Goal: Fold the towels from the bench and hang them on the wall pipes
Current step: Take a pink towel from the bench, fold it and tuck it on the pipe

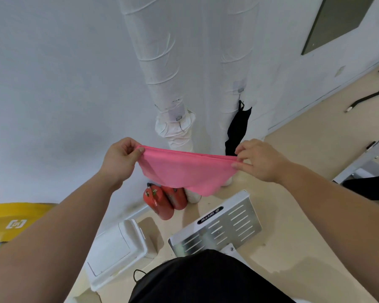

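A pink towel (pixel 184 171) hangs folded between my two hands in front of the wall. My left hand (pixel 120 158) pinches its left top corner between thumb and fingers. My right hand (pixel 258 159) pinches the right top corner. The towel sags in the middle. Behind it stand two white wrapped wall pipes, the left pipe (pixel 162 68) and the right pipe (pixel 236 62). A black cloth (pixel 236 130) hangs from a hook on the right pipe. The left pipe carries a small hook (pixel 178 118) with nothing on it.
Two red fire extinguishers (pixel 164 200) stand on the floor by the wall. A white bin (pixel 116 248) and a white metal machine plate (pixel 219 226) sit below my arms. A yellow weight plate (pixel 11 221) is at the left edge.
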{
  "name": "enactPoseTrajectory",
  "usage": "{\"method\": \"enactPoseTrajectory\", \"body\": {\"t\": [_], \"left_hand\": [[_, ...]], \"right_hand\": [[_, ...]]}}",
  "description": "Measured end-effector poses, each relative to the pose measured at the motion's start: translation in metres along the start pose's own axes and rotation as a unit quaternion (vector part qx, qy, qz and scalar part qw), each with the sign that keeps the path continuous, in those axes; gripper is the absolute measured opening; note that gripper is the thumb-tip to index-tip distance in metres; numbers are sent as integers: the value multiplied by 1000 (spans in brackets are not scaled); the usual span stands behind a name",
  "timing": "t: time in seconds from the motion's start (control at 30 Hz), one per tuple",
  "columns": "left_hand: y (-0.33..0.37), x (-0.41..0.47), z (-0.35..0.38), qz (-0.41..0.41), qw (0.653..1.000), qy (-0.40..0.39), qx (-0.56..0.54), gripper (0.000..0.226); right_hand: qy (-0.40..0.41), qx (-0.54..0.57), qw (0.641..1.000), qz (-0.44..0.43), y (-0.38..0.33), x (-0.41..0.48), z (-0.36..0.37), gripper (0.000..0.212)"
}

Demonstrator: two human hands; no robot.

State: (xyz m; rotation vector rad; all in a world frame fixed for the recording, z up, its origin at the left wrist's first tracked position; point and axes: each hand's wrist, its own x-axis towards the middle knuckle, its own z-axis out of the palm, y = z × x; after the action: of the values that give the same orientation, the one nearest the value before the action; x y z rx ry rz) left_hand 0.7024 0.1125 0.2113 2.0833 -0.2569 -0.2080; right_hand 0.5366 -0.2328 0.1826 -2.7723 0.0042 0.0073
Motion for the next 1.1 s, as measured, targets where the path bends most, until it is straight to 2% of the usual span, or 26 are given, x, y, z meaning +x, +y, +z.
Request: {"method": "enactPoseTrajectory", "body": {"t": [0.07, 0.13, 0.23, 0.3, 0.4, 0.53, 0.67, 0.8, 0.87, 1.0, 1.1], "left_hand": [[-2, 3, -1, -12, 999, 6, -38, 12], [-3, 3, 0, -26, 996, -2, -86, 15], [1, 0, 2, -35, 987, -34, -156, 20], [7, -3, 6, -37, 974, -62, -214, 23], [15, -5, 11, -28, 967, -70, -244, 23], [19, -4, 19, -17, 977, -44, -207, 23], [20, -6, 27, -30, 980, -35, -194, 21], [14, -6, 33, -47, 983, -14, -179, 17], [10, -4, 36, -64, 984, -3, -167, 16], [2, 0, 41, -99, 985, 8, -141, 16], [-2, -2, 46, -126, 984, -3, -125, 18]], "right_hand": [[29, 89, 996, 10, -2, 3, -15, 29], [60, 206, 976, 42, -8, 4, -32, 22], [117, 387, 912, 68, -19, 1, -55, 20], [147, 437, 885, 69, -22, 0, -62, 20], [152, 457, 873, 79, -18, -2, -59, 23], [157, 452, 872, 103, -10, -10, -48, 17], [156, 528, 819, 161, -9, -17, -36, 36], [109, 544, 795, 247, -9, -21, -25, 9], [106, 556, 777, 273, -12, -20, -18, 6], [146, 572, 754, 289, -16, -14, -3, 14], [196, 588, 710, 335, -20, -12, 7, 18]]}}
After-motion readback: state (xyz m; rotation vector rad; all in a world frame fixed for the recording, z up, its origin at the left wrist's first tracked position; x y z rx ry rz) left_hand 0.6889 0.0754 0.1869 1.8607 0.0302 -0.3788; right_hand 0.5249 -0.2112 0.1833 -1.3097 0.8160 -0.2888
